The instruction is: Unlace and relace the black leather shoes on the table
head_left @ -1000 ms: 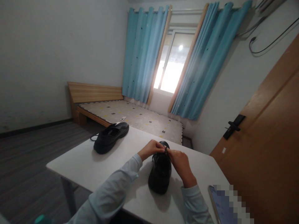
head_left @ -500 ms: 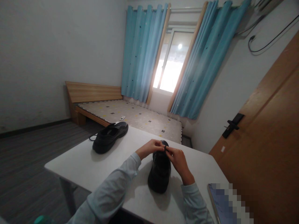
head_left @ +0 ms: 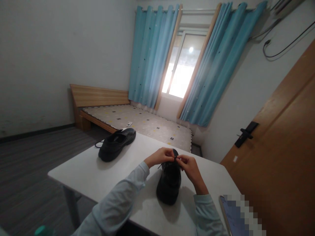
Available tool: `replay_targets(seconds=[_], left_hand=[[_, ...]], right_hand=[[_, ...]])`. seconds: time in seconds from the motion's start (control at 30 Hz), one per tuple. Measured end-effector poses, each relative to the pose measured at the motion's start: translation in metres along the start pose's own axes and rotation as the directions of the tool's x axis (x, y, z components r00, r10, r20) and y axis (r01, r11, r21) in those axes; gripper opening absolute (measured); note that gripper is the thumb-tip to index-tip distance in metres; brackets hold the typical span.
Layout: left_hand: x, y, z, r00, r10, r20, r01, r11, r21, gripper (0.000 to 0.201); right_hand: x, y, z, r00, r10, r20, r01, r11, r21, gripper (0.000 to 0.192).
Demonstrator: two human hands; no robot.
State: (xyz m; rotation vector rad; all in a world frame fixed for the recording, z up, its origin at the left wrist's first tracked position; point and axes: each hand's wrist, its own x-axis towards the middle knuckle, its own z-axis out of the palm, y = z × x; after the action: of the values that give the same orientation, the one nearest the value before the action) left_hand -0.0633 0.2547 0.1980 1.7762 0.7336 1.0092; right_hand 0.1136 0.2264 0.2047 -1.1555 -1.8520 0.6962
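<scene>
A black lace-up shoe [head_left: 169, 183] stands on the white table [head_left: 81, 177], its heel toward me and its toe pointing away. Over its front part my left hand [head_left: 162, 156] pinches the dark shoelace, fingers closed. My right hand [head_left: 188, 165] meets it from the other side, thumb and finger also pinched on the lace at the same spot. A short lace end sticks out under the left hand. The matching black shoe [head_left: 116, 144] lies farther left on the table, untouched, with a loop of lace hanging off its side.
At the table's right front lies a tablet or phone [head_left: 231, 216], partly blurred out. A bed [head_left: 137, 119] with a small white remote [head_left: 129, 124] stands behind the table. The wooden door [head_left: 278, 141] is at the right. A green cap [head_left: 43, 230] shows at bottom left.
Both hands have shifted slightly right and stay pinched together at the lace. A lace end now shows left of the shoe. The view has tilted slightly.
</scene>
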Motion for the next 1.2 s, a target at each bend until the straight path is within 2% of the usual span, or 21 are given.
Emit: replay_targets(seconds=[0.13,0.27,0.43,0.53,0.73,1.0,1.2], left_hand=[[-0.002,0.005,0.0,1.0,-0.004,-0.007,0.005,0.988,0.151,0.005],[-0.002,0.006,-0.001,1.0,-0.007,-0.008,0.009,0.976,0.216,0.008],[-0.002,0.001,-0.006,0.997,-0.071,-0.037,0.078,0.951,0.298,0.013],[-0.002,-0.002,-0.008,0.994,-0.104,-0.019,0.104,0.931,0.349,0.015],[-0.001,-0.008,-0.012,0.992,-0.125,0.021,0.107,0.92,0.377,0.019],[-0.003,-0.01,-0.022,0.975,-0.201,0.089,0.155,0.915,0.372,0.017],[-0.003,-0.01,-0.023,0.975,-0.193,0.112,0.141,0.922,0.36,0.018]], right_hand=[[0.001,0.005,0.001,1.0,0.022,0.0,-0.022,1.0,0.016,0.02],[0.002,0.007,0.0,0.998,0.055,0.01,-0.055,0.996,0.071,0.018],[0.003,0.007,-0.004,0.991,0.127,0.045,-0.132,0.986,0.105,0.016],[0.005,0.01,-0.006,0.979,0.189,0.07,-0.199,0.966,0.166,0.016],[0.004,0.01,-0.015,0.943,0.277,0.185,-0.321,0.903,0.284,0.019],[-0.004,0.016,-0.021,0.912,0.273,0.305,-0.356,0.897,0.263,0.019],[-0.005,0.015,-0.02,0.9,0.239,0.364,-0.343,0.905,0.253,0.02]])
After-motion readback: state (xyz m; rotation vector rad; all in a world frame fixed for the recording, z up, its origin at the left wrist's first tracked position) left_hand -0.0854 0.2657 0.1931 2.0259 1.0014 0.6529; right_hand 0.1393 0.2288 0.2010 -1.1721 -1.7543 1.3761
